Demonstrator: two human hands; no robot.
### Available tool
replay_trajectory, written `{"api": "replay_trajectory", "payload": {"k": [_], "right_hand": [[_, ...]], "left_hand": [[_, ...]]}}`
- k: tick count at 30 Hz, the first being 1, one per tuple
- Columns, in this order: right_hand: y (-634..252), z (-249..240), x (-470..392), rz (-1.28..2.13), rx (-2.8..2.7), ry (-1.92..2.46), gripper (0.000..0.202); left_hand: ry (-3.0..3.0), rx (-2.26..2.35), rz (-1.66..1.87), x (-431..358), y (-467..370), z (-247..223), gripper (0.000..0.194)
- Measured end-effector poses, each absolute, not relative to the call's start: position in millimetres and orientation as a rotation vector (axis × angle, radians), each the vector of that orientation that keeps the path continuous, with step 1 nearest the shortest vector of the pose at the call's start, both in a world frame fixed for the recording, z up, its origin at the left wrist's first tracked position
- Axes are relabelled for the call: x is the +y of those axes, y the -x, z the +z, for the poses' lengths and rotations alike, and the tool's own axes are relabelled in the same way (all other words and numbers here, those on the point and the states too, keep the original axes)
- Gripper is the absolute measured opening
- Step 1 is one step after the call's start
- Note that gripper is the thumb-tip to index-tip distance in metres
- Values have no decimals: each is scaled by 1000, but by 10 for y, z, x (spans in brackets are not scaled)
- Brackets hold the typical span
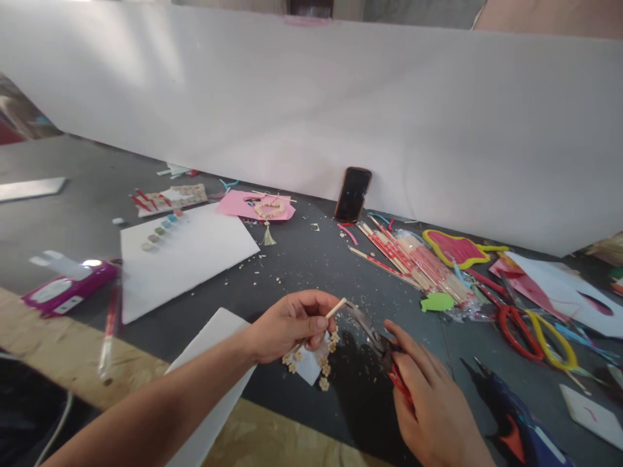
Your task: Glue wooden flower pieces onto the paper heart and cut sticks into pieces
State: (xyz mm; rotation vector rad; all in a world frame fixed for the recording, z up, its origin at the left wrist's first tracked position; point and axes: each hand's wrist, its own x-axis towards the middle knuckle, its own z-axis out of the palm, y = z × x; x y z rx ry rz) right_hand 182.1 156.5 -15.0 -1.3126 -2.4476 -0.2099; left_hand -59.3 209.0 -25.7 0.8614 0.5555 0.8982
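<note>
My left hand [292, 324] pinches a thin pale wooden stick [335, 308] that points up and to the right. In my right hand [438, 395] is a pair of pliers [372, 334] with red handles, its jaws at the stick's tip. Whether the jaws bite on the stick is too small to tell. Several small flower-shaped wooden pieces [324, 370] and a bit of white paper [307, 366] show just below my left hand, partly hidden by it. Pale crumbs lie scattered on the dark tabletop [292, 259] around the pliers.
Wooden chopsticks in red-and-white wrappers [389, 250] lie beyond my right hand. Red-and-yellow scissors [520, 331] and a dark blue tool [520, 415] lie right. A phone [353, 194] leans on the white board [311, 97]. Left are white sheets [189, 259] and a purple glue gun-like object [73, 285].
</note>
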Motion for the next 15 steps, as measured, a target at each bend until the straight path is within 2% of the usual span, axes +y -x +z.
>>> {"api": "replay_trajectory", "payload": {"k": [15], "right_hand": [[-1772,-132,1535,-171,-2451,1293,19]], "left_hand": [[-883,601,828,2067,549,-227,27]]}}
